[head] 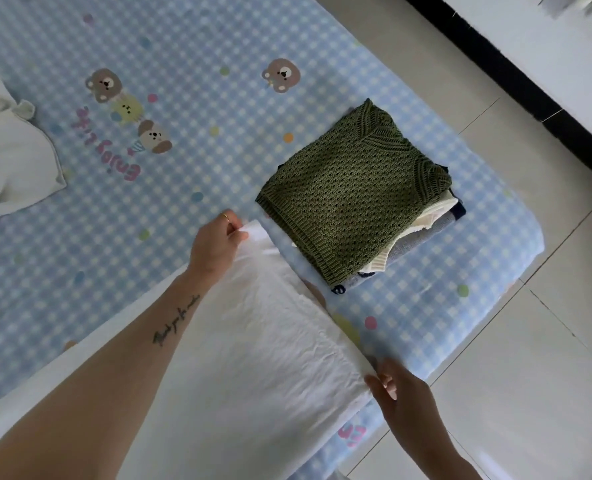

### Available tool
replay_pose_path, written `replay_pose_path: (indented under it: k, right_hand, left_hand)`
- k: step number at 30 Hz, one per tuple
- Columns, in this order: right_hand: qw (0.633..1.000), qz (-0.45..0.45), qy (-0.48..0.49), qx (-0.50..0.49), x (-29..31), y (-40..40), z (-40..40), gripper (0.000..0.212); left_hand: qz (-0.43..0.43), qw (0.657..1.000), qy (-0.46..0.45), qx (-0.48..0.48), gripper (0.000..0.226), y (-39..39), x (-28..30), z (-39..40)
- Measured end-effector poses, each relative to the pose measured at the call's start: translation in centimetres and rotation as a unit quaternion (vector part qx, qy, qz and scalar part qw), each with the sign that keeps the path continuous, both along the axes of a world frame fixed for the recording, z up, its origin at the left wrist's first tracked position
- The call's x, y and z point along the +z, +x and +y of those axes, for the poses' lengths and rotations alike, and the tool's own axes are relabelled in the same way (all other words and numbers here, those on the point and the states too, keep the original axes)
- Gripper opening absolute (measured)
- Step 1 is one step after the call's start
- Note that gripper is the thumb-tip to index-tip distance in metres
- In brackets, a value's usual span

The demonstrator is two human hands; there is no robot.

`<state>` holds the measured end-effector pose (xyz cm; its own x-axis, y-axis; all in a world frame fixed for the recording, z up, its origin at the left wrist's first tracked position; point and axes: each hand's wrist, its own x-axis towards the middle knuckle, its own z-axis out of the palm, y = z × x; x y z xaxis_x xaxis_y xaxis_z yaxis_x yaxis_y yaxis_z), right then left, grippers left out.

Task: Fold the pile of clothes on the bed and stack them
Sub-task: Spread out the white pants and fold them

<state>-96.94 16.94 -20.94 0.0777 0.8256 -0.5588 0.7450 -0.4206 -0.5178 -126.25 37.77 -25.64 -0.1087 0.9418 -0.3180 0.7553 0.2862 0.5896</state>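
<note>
White garment (273,341) half-folded; green-topped stack (353,199) (neat) beside.

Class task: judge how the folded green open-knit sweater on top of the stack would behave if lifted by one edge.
The green open-knit sweater would probably flop and unfold, since it is soft knit. Its holey weave suggests it is fairly light. It seems unlikely to slip easily off the uneven stack of folded clothes.

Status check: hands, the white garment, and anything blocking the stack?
Left hand and right hand pinch white garment corners. Green knit sweater tops folded stack. Path clear.

Both hands pinch a white garment (270,341) at frame centre: left hand (215,245) its far corner, right hand (400,396) its near corner.
</note>
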Motion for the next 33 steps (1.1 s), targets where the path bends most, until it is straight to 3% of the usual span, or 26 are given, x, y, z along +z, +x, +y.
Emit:
replay_pose_path:
  k: [2,3,5,7,11,14,17,21,23,25,30,33]
  right_hand:
    - [0.999,-0.035,-0.031,-0.005,-0.4,-0.4,0.3,0.007]
    - [0.997,-0.079,-0.002,-0.006,-0.6,-0.5,0.4,0.011]
    - [0.976,-0.174,0.125,0.043,-0.7,-1.9,0.4,0.023]
    - [0.956,-0.148,0.223,0.117,-0.9,-5.6,0.8,0.041]
    - [0.900,-0.080,0.252,0.347,-4.1,-16.0,3.3,0.052]
    - [0.831,-0.147,0.238,0.481,-7.2,-18.3,6.8,0.055]
    - [0.820,-0.215,0.227,0.479,-9.0,-15.8,10.0,0.054]
    - [0.847,-0.270,0.184,0.419,-8.2,-14.7,10.8,0.056]
    - [0.875,-0.265,0.165,0.370,-6.8,-16.5,9.3,0.059]
    - [0.871,-0.229,0.182,0.394,-5.1,-21.0,6.3,0.063]
    - [0.798,-0.092,0.209,0.557,-2.9,-36.1,-5.5,0.067]
    - [0.760,-0.055,0.212,0.611,-1.8,-44.2,-11.2,0.069]
  left_hand:
    - [0.054,0.998,-0.013,-0.022,0.007,1.1,-0.7,-0.6]
    - [0.090,0.996,0.007,-0.025,0.015,1.5,-0.7,-1.3]
    - [0.129,0.988,0.084,-0.007,0.032,1.8,-0.6,-3.9]
    - [0.130,0.983,0.128,0.015,0.039,2.0,-0.2,-9.0]
    - [0.136,0.989,0.045,0.030,0.054,0.6,-1.5,-21.1]
    - [0.174,0.982,-0.032,0.066,0.064,-3.1,-3.3,-26.8]
    - [0.199,0.974,-0.076,0.071,0.065,-7.9,-4.2,-31.6]
    - [0.206,0.960,-0.118,0.146,0.061,-13.5,-3.5,-40.2]
    - [0.202,0.947,-0.136,0.211,0.063,-16.2,-2.5,-44.3]
    - [0.212,0.931,-0.149,0.258,0.065,-19.0,-1.5,-48.4]
    - [0.197,0.917,-0.179,0.296,0.062,-25.0,-0.8,-55.6]
    - [0.217,0.933,-0.115,0.265,0.059,-27.8,-0.5,-58.8]
